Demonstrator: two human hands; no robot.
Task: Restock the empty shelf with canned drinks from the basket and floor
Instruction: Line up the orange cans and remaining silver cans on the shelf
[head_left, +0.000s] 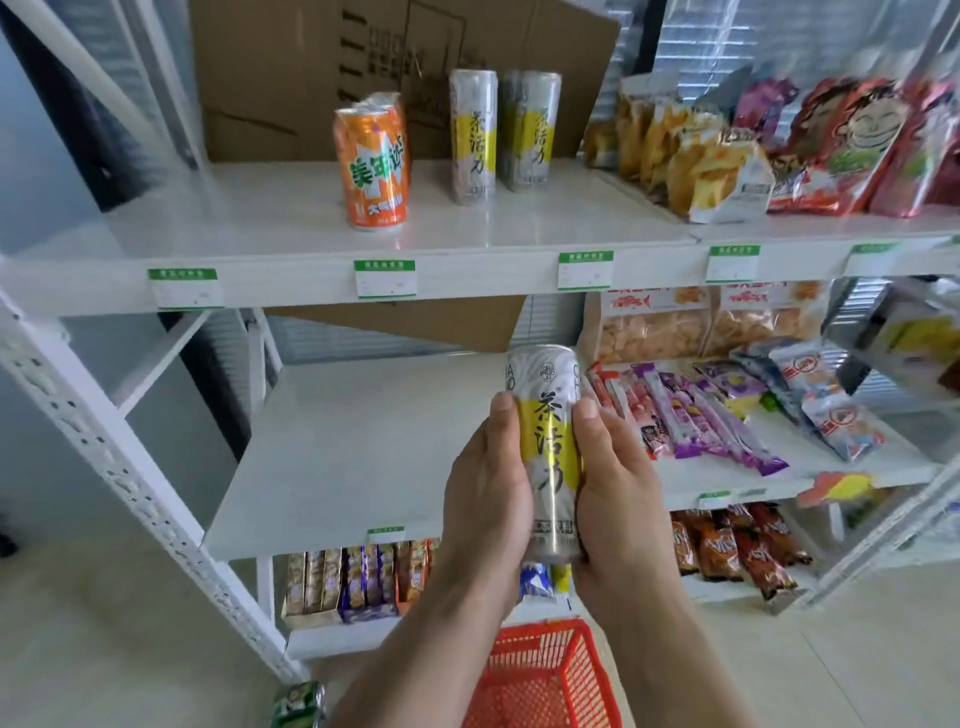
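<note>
- In front of the bare middle shelf (353, 457), a tall slim silver-and-yellow drink can (546, 447) stands upright between both hands.
- The left hand (485, 483) and right hand (615, 483) clasp its sides, thumbs pressed on the label.
- On the white top shelf (249, 218) stand orange soda cans (371, 169) and two more slim silver-and-yellow cans (501, 132), near one another.
- Below the wrists sits a red plastic mesh basket (545, 680); a green can (301, 704) lies on the floor beside it.
</note>
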